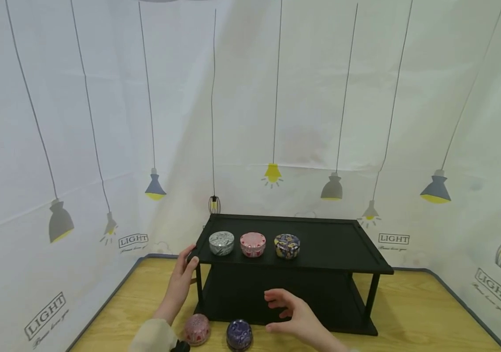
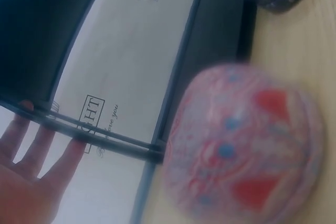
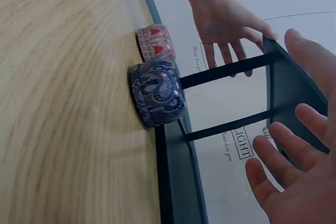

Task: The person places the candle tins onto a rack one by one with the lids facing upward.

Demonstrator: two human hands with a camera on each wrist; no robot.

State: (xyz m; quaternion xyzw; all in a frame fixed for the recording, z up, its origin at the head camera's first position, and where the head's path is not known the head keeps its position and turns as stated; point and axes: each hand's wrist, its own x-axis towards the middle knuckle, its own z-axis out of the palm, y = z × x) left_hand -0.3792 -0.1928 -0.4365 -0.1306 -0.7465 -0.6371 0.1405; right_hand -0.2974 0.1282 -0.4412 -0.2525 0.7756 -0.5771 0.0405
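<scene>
Head: right fingers (image 1: 282,295) loosely curved.

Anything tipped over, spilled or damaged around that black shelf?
Nothing stands out: no visible spill or damage. The grey tin, upper pink tin and navy-yellow tin stand upright on the shelf; the lower pink tin and blue tin, upright on the table.

A black two-tier shelf (image 1: 330,247) is standing upright before me, the left hand (image 1: 180,277) gripping its top's left edge. Sitting in a row on the top's left half are a grey marbled tin (image 1: 221,243), a pink tin (image 1: 253,245) and a navy-and-yellow tin (image 1: 287,246). Near me, another pink tin (image 1: 197,330), seemingly heart-marked, is resting left of a dark blue tin (image 1: 239,335).
</scene>
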